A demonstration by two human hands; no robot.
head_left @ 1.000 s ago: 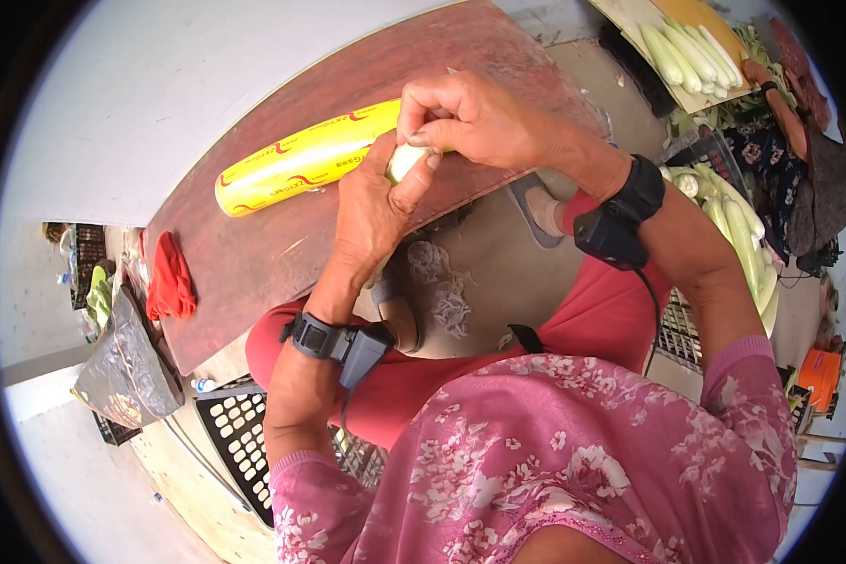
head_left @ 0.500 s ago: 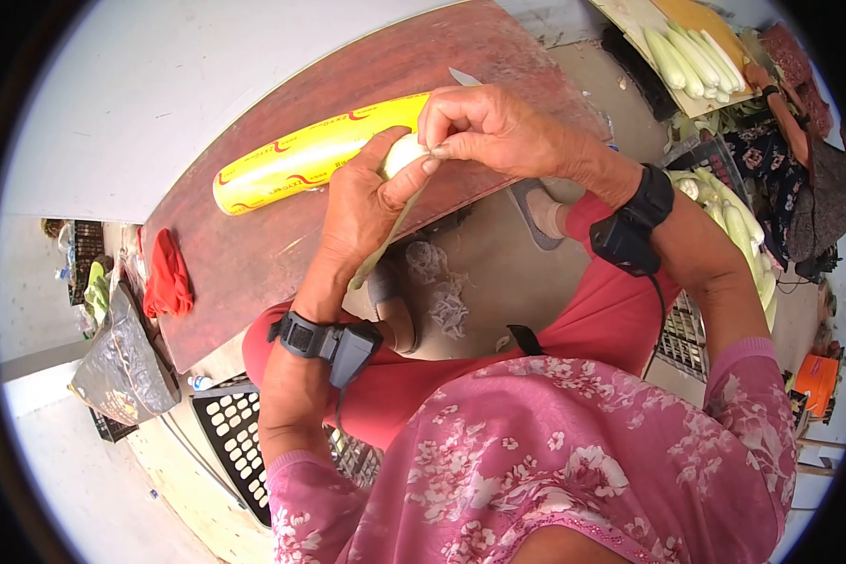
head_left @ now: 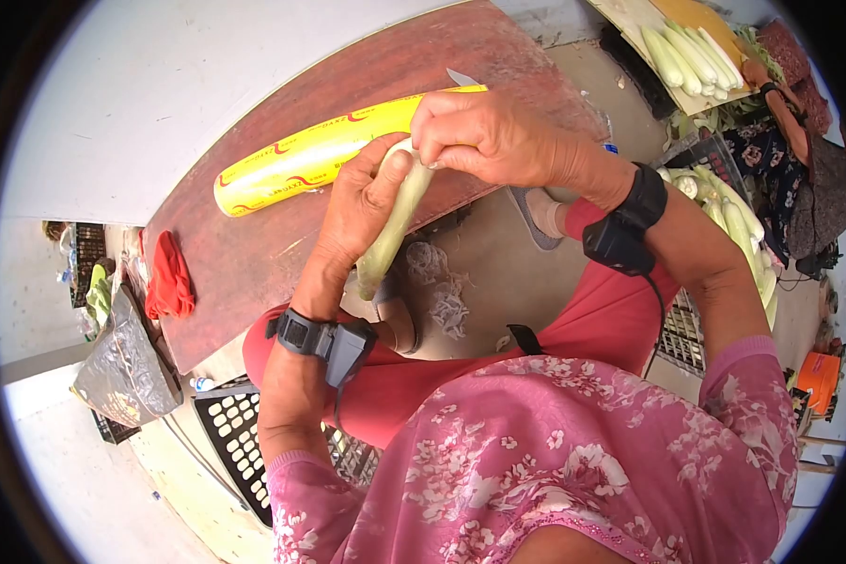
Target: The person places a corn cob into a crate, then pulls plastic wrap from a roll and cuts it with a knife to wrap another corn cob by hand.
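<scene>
A long, pale green vegetable (head_left: 397,226) hangs tilted between my hands, over the near edge of the table. My left hand (head_left: 362,193) is wrapped round its upper part, thumb along the side. At its pale upper end, my right hand (head_left: 484,139) has its fingers pinched together; any small thing between the fingertips is hidden. Just behind both hands a yellow printed roll (head_left: 282,162), which looks like plastic film, lies across the table. A blade tip (head_left: 461,77) shows beyond the roll's far end.
The reddish table (head_left: 244,282) carries a red cloth (head_left: 168,277) at left. More pale vegetables (head_left: 691,56) lie on a board at upper right; others (head_left: 738,226) fill a crate. Another person's arm (head_left: 790,122) is beside them. Crumpled clear scraps (head_left: 449,305) lie on the floor between my feet.
The vegetable has turned so its length now shows below my left hand, its lower end swinging right. My right hand has shifted slightly left, still pinched at the top end.
</scene>
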